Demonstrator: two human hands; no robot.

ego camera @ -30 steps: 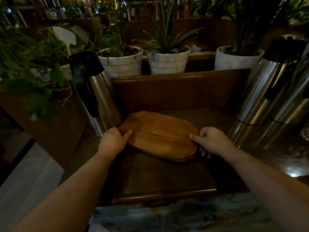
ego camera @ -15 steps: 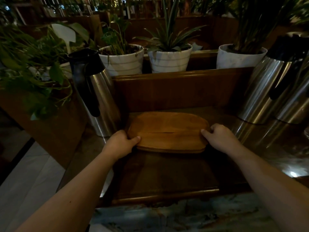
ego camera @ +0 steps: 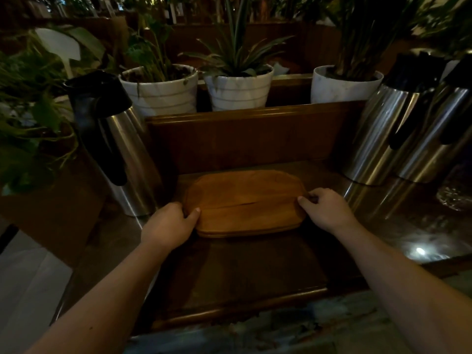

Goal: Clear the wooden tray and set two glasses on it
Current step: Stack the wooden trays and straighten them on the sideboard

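A bare, oval wooden tray [ego camera: 245,203] lies flat on a dark wooden counter [ego camera: 242,267] in the middle of the view. My left hand [ego camera: 169,224] grips its left end, thumb on top. At the tray's right end my right hand [ego camera: 324,209] holds the edge, thumb on the rim. Nothing lies on the tray. A clear glass object [ego camera: 456,195] shows dimly at the far right edge; I cannot make out what it is.
A steel thermos jug [ego camera: 120,154] with a black handle stands just left of the tray. Two more steel jugs [ego camera: 398,134] stand at the right. White plant pots [ego camera: 238,85] line a ledge behind a wooden back panel [ego camera: 242,136]. A marbled surface [ego camera: 255,335] runs along the near edge.
Both hands turned the tray from a slant to square with the counter and slid it a little away from me. The grip on both ends stayed.
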